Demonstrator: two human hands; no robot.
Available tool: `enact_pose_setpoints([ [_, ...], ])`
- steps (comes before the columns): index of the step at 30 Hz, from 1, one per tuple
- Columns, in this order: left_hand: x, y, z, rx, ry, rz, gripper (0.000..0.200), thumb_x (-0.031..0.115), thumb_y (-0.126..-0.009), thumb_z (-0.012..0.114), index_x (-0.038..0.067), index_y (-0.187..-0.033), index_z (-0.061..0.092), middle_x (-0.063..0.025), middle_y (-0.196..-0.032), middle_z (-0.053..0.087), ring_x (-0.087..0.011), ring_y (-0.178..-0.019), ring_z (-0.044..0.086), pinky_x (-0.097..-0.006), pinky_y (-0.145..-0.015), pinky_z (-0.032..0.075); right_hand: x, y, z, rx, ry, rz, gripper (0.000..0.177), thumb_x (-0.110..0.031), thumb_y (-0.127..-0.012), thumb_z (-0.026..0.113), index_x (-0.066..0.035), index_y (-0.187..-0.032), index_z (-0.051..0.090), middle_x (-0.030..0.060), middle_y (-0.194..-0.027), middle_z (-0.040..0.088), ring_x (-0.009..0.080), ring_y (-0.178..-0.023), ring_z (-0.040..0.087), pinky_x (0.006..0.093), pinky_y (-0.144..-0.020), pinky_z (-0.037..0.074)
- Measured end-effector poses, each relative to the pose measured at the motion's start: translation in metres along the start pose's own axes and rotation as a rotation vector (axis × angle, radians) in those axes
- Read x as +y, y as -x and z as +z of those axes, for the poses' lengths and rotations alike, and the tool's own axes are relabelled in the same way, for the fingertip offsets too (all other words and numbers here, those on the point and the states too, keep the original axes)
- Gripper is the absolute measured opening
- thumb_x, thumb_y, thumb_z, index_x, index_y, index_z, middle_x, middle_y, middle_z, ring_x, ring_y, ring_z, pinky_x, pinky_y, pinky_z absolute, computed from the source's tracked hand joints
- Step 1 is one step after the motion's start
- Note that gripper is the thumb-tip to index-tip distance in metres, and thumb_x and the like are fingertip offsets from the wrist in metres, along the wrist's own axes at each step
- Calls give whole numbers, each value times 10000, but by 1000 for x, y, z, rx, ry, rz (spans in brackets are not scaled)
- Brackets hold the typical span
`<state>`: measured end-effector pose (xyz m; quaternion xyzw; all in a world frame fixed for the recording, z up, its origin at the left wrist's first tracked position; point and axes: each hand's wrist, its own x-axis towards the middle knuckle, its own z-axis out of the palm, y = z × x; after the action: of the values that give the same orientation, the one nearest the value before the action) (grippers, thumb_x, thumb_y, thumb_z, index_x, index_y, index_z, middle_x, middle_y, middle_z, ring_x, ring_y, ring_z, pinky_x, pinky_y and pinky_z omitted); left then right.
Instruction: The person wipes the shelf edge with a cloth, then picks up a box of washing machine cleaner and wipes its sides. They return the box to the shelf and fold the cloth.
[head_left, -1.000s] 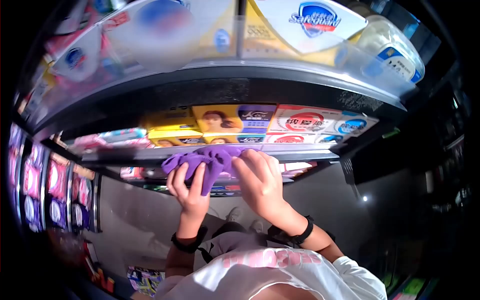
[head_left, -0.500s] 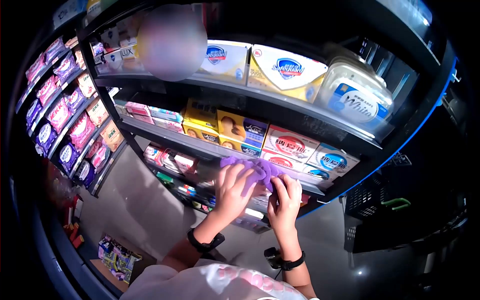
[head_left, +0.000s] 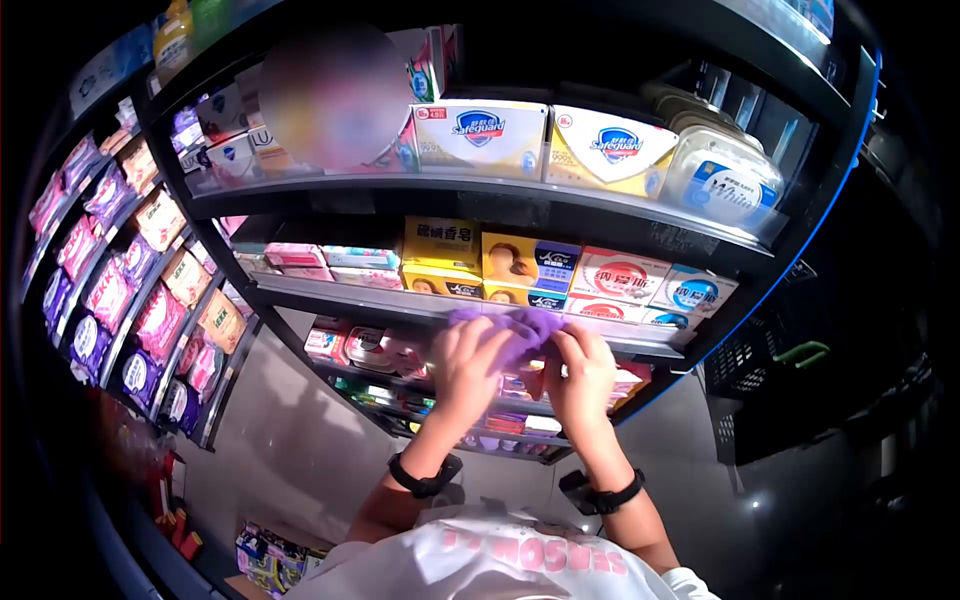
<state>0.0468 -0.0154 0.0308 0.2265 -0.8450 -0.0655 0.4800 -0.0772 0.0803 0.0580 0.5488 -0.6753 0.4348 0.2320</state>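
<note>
A crumpled purple cloth [head_left: 518, 335] is bunched between my two hands, in front of the shelf unit. Slightly blurred, my left hand [head_left: 466, 372] grips the cloth's left part with bent fingers. My right hand [head_left: 582, 378] pinches its right end between thumb and fingers. The cloth overlaps the front edge of the middle shelf [head_left: 400, 305] in this view. Just behind it stand yellow and purple soap boxes [head_left: 527, 262] and white boxes with a red oval [head_left: 622, 275].
Safeguard boxes [head_left: 480, 138] and clear-lidded White tubs [head_left: 725, 190] fill the upper shelf. Bagged goods [head_left: 105, 285] line the rack at left. A dark basket with a green handle [head_left: 803, 354] is at right. Colourful packs [head_left: 275, 555] lie low at front left.
My view has shifted, so more of the lower shelves shows and the middle-shelf boxes sit further right. Both hands keep hold of the cloth; the left now looks more blurred.
</note>
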Motion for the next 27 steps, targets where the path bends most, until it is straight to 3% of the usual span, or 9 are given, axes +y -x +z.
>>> enact_pose_setpoints([
  [4, -40, 9, -28, 85, -33, -116, 333, -15, -650, 659, 46, -976, 632, -106, -1074, 542, -328, -1005, 484, -409, -873, 390, -37, -10, 42, -57, 56, -136, 267, -47, -564, 611, -39, -829, 583, 104, -870, 580, 272, -753, 572, 354, -667, 475],
  [8, -70, 12, -45, 78, -54, -140, 266, 12, -709, 655, 14, -973, 620, -129, -1097, 523, -331, -1010, 469, -411, -885, 379, -51, -2, 71, -100, 16, -198, 333, -74, -683, 555, -18, -1011, 572, 152, -1033, 556, 278, -908, 553, 364, -719, 452],
  [13, -64, 8, -46, 60, -80, -107, 246, 26, -729, 644, -10, -970, 607, -145, -1089, 518, -338, -1022, 463, -424, -899, 368, -40, -3, 69, -105, -35, -232, 353, -66, -684, 549, -18, -1033, 552, 150, -1034, 542, 282, -917, 535, 361, -751, 420],
  [20, -56, 1, -45, -50, -46, -17, 296, 46, -723, 621, -38, -1003, 577, -157, -1095, 514, -352, -1034, 466, -426, -894, 386, -39, -5, 66, -90, -29, -186, 338, -61, -664, 561, -27, -1000, 576, 127, -982, 552, 261, -869, 529, 355, -736, 431],
  [21, -53, 1, -45, -62, -25, -6, 298, 50, -719, 623, -36, -1001, 580, -155, -1099, 515, -351, -1041, 465, -427, -895, 385, -38, -5, 61, -75, -28, -177, 388, -20, -609, 592, -47, -996, 582, 110, -982, 563, 265, -856, 546, 362, -722, 443],
  [23, -45, 3, -37, -78, -16, 40, 318, 50, -715, 621, -28, -1020, 577, -156, -1111, 513, -354, -1047, 464, -433, -901, 382, -31, -4, 52, -50, -19, -135, 358, -5, -605, 590, -36, -962, 591, 110, -958, 574, 270, -836, 551, 366, -723, 442],
  [27, -2, -4, -5, -132, 118, 111, 423, 172, -674, 628, -13, -1049, 567, -142, -1117, 510, -347, -1056, 459, -428, -917, 373, -5, -2, 14, 7, 44, 57, 297, 70, -576, 566, -9, -861, 596, 132, -894, 592, 330, -804, 567, 395, -699, 458],
])
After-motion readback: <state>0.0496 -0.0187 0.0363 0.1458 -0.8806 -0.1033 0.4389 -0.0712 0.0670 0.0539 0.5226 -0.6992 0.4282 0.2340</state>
